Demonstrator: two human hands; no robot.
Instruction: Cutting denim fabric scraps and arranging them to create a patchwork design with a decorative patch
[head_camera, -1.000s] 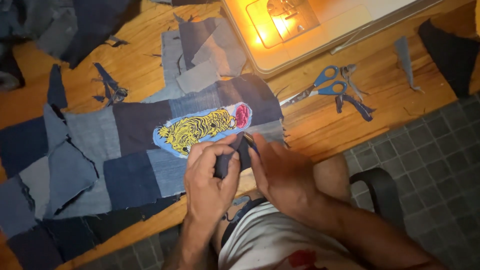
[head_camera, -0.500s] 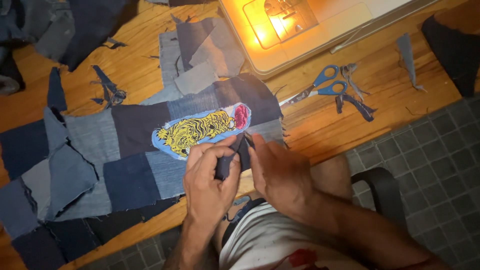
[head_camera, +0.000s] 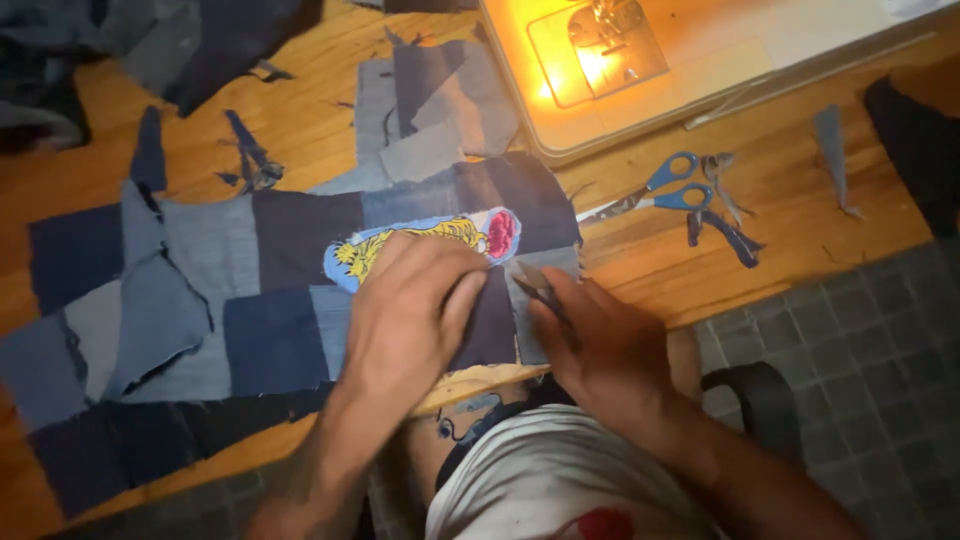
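Observation:
A patchwork of denim pieces lies spread on the wooden table. A long light-blue patch with a yellow tiger sits on it. My left hand presses flat on the patchwork, palm down, covering the lower middle of the tiger patch. My right hand rests just right of it at the cloth's near right edge. It grips small dark thread snips, whose tips point up and left over a grey-blue piece.
A lit sewing machine base stands at the back. Blue-handled scissors and dark fabric scraps lie right of the patchwork. More denim pieces and scraps lie behind it. Grey tiled floor shows at right.
My hands, close together at the cloth's near edge before, have parted. The left hand slid up and flattened over the tiger patch; the right hand moved right with the snips.

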